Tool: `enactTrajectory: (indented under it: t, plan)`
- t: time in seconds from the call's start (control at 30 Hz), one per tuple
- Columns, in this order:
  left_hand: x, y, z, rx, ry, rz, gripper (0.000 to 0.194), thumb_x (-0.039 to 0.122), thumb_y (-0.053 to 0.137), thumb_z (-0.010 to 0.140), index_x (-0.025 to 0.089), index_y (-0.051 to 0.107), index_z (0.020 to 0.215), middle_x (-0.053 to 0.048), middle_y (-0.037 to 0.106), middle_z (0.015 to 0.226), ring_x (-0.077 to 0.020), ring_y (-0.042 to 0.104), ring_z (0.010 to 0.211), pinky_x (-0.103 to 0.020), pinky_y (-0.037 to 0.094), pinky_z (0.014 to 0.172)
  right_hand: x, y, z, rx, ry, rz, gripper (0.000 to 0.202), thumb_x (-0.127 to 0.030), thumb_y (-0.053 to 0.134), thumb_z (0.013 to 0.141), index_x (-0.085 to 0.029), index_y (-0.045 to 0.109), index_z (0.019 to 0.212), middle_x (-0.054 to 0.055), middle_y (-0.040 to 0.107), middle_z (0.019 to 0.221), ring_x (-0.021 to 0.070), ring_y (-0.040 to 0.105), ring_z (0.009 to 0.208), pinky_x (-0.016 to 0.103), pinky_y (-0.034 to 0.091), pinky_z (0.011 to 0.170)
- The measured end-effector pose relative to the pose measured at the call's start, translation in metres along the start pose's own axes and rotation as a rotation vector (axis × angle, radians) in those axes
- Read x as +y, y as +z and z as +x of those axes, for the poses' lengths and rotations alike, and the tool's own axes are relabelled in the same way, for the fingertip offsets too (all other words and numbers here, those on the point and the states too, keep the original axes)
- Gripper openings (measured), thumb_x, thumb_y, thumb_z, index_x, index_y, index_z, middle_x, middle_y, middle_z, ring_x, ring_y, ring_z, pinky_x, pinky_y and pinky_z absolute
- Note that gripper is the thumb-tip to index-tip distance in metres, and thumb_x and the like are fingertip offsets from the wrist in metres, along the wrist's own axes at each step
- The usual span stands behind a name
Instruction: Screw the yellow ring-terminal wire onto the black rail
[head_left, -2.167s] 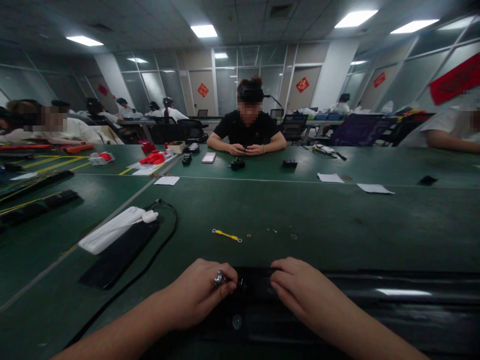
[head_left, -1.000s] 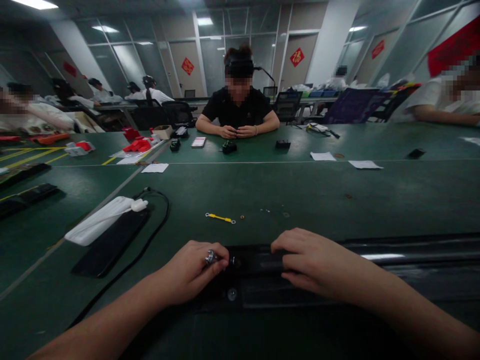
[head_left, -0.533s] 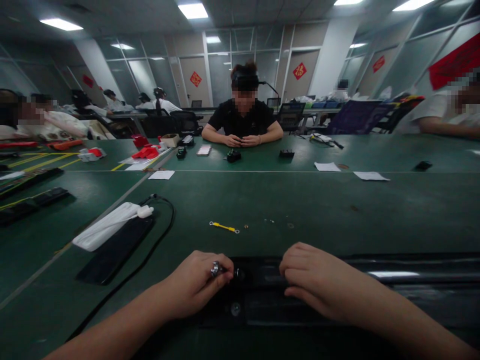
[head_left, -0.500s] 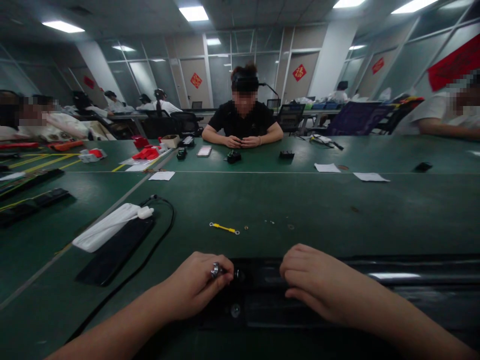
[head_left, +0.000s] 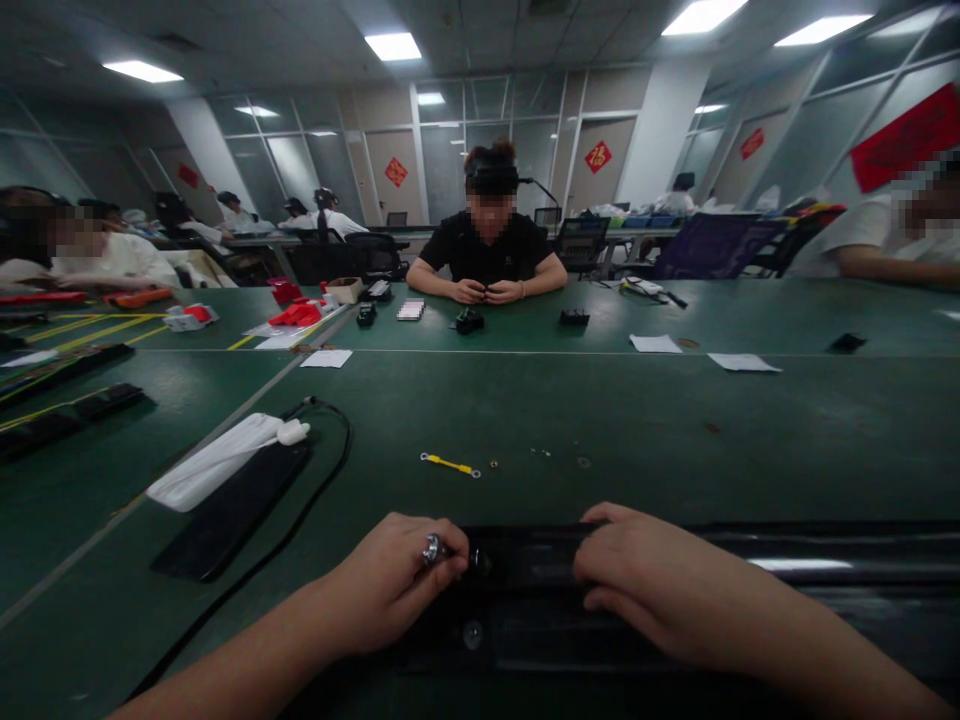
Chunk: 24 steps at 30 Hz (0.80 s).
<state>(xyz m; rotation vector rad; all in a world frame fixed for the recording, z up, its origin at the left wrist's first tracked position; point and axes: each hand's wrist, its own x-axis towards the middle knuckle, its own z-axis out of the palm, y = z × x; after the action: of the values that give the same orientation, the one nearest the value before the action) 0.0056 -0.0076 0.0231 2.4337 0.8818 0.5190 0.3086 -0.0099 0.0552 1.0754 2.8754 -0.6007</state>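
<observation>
A long glossy black part [head_left: 810, 545] lies along the near edge of the table under my hands. My left hand [head_left: 397, 580] is closed in a pinch at its left end, beside a dark round fitting [head_left: 481, 560]. A shiny metal piece [head_left: 433, 549] shows at the index finger; whether it is worn or held I cannot tell. What the fingertips grip is hidden. My right hand [head_left: 645, 570] rests over the black part with bent fingers and the thumb apart, holding nothing visible. A silver screw head [head_left: 472, 633] sits below my left fingertips.
Beyond my hands lie a yellow strap [head_left: 450, 465] with ring ends and a small brass nut [head_left: 493, 464]. To the left are a white wrapped item [head_left: 217, 465], a black slab [head_left: 232, 515] and a black cable [head_left: 296, 510]. Across the table sits a person [head_left: 487, 245].
My right hand has shifted slightly right, its fingers spreading a little. My left hand keeps its pinch at the same fitting. The whole view has tilted slightly upward.
</observation>
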Motion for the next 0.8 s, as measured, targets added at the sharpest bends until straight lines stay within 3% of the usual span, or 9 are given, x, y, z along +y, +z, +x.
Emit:
enactTrajectory:
  t: [0.4,0.6,0.8]
  plan:
    - [-0.002,0.003,0.000,0.011,0.003,-0.019,0.012,0.019,0.040,0.096,0.021,0.051,0.094,0.001,0.062,0.082,-0.0142,0.058,0.073,-0.026,0.040,0.072,0.013,0.006,0.006,-0.036,-0.033,-0.035,0.008,-0.019,0.065,0.085,-0.020,0.066,0.077,-0.002,0.072,0.076,0.0204,0.068,0.078,0.045,0.038,0.097]
    - [-0.003,0.003,0.000,0.012,0.009,-0.005,0.013,0.020,0.039,0.096,0.020,0.051,0.095,0.000,0.062,0.081,-0.0147,0.057,0.071,-0.026,0.041,0.071,0.010,0.005,0.002,-0.027,-0.056,-0.018,0.012,-0.013,0.060,0.085,-0.020,0.067,0.078,-0.001,0.072,0.077,0.0196,0.068,0.077,0.044,0.037,0.098]
    - [-0.001,0.001,0.000,0.024,0.009,0.001,0.013,0.021,0.039,0.097,0.021,0.051,0.093,0.000,0.060,0.079,-0.0141,0.056,0.070,-0.025,0.040,0.070,0.006,-0.001,-0.003,-0.009,-0.068,0.025,0.020,-0.013,0.051,0.089,-0.022,0.068,0.091,0.000,0.073,0.085,0.0197,0.066,0.084,0.043,0.036,0.099]
